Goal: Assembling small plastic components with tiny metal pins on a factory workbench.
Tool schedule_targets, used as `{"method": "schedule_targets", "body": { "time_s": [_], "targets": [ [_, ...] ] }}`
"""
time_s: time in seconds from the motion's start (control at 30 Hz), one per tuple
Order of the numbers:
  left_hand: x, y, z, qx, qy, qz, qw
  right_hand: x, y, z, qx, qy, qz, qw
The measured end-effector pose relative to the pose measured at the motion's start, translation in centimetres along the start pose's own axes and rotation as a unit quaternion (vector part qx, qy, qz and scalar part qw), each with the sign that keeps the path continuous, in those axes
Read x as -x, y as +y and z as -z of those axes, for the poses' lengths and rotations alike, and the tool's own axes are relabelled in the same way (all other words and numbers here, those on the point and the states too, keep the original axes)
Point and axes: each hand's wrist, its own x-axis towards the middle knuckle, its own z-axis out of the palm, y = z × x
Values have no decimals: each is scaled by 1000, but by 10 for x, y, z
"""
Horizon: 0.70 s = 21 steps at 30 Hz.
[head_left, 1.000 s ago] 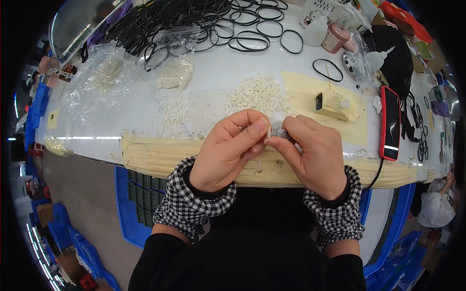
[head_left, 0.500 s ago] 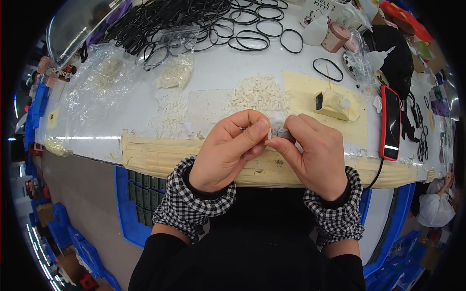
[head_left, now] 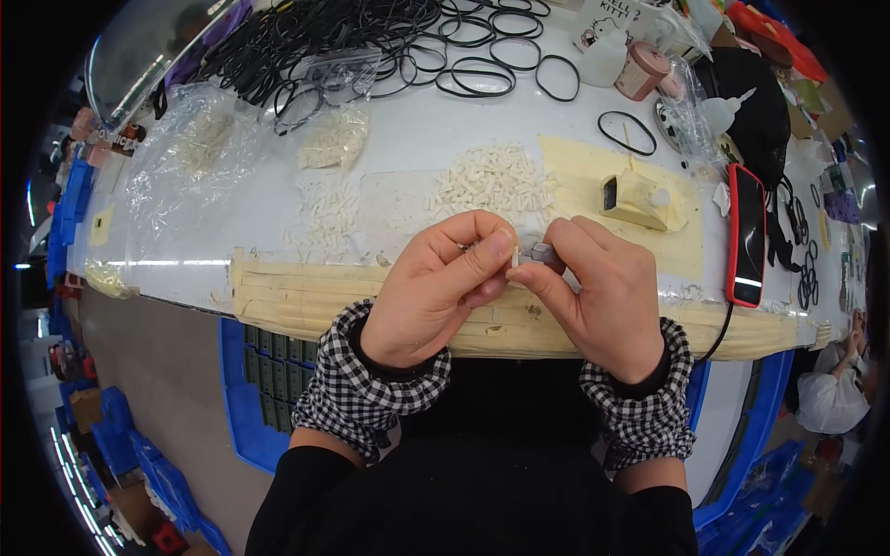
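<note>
Close together over the near edge of the table, both my hands are closed at the fingertips. Between thumb and forefinger my left hand (head_left: 436, 287) pinches a small white piece (head_left: 515, 258), upright and mostly covered by the fingers. My right hand (head_left: 607, 292) grips a small grey block (head_left: 545, 254), its face turned toward the white piece. Whether the two parts touch, I cannot tell. Just beyond my hands lies a heap of short white pieces (head_left: 491, 181), with a looser scatter of them (head_left: 329, 213) to its left.
Black rubber loops (head_left: 315, 46) pile up at the back. Clear plastic bags (head_left: 199, 144) lie at left. On the right are a tape-wrapped holder (head_left: 640, 199), a red-edged phone (head_left: 745, 236) with a cable, and a pink tub (head_left: 642, 70). Blue crates (head_left: 243, 408) stand below.
The grey block has tilted slightly in my right fingers. My hands otherwise stay nearly in place. At far right, another person's hands have shifted a little.
</note>
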Motion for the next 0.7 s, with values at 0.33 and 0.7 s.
{"method": "schedule_targets", "body": {
  "time_s": [0.33,0.7],
  "targets": [
    [-3,-1,3,7,8,-30,1000,2,9,9,-32,2,-33,999],
    [-6,-3,6,156,41,-50,986,6,16,3,2,-39,-65,997]
  ]
}}
